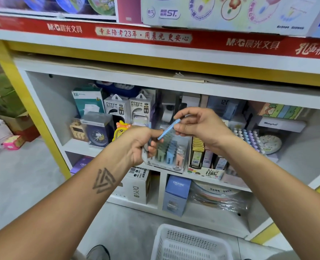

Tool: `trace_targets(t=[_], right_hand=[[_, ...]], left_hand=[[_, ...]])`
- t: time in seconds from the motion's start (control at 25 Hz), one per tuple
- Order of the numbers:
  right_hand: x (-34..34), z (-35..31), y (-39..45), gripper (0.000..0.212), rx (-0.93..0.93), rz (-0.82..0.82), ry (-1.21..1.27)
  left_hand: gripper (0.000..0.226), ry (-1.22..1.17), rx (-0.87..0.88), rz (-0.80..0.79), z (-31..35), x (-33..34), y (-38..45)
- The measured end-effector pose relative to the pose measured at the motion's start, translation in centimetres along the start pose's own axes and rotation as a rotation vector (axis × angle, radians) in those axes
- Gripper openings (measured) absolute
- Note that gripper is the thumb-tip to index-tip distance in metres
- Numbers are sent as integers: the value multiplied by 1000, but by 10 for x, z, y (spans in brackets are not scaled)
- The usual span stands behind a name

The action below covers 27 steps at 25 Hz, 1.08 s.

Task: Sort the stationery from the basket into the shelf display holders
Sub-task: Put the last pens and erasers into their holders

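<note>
Basket [191, 243] sits on the floor, cut off at the bottom, so no clue what's left inside. Left hand [138, 145] grips something I can't make out. Right hand [198, 124] pinches a blue pen [169, 129] above the shelf-front display holder [171, 156]; a loose pinch could drop it behind the rows.

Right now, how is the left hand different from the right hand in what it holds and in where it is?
The right hand pinches one light blue pen between thumb and fingers; the left hand grips several items in its curled fingers, too hidden to name. The right hand is higher; the left hand is lower and nearer the display holder. Both are raised before the shelf, above the white basket.
</note>
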State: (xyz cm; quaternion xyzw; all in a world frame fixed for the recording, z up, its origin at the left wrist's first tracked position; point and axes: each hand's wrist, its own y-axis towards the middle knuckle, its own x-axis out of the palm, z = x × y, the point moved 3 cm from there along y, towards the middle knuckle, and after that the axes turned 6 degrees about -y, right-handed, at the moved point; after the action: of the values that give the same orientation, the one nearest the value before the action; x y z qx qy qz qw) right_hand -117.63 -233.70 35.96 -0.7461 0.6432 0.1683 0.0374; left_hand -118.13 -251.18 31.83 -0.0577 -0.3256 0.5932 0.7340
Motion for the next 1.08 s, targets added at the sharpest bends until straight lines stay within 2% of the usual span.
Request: trace_targets(t=[0.12, 0.24, 0.32, 0.4, 0.44, 0.56, 0.64, 0.76, 1.08], right_hand=[[1, 7, 8, 28, 25, -43, -45], [5, 18, 11, 26, -9, -53, -132], [2, 22, 17, 19, -26, -20, -161], [-4, 24, 25, 10, -32, 57, -175], [-8, 25, 28, 5, -44, 119, -257], [-17, 31, 37, 2, -155, 236, -813], [-14, 37, 42, 11, -166, 180, -1010], [-2, 45, 50, 28, -158, 76, -1170], [13, 64, 60, 12, -94, -65, -1244]], left_hand=[[2, 83, 165, 168, 8, -12, 6], [10, 171, 280, 282, 12, -17, 12], [11, 156, 261, 275, 13, -17, 17], [16, 92, 172, 233, 14, -17, 21], [16, 50, 115, 208, 15, -17, 22], [17, -40, 22, 164, 17, -15, 27], [15, -73, 12, 130, 17, -11, 26], [18, -99, -13, 82, 11, -5, 24], [14, -108, 31, 102, 8, -7, 27]])
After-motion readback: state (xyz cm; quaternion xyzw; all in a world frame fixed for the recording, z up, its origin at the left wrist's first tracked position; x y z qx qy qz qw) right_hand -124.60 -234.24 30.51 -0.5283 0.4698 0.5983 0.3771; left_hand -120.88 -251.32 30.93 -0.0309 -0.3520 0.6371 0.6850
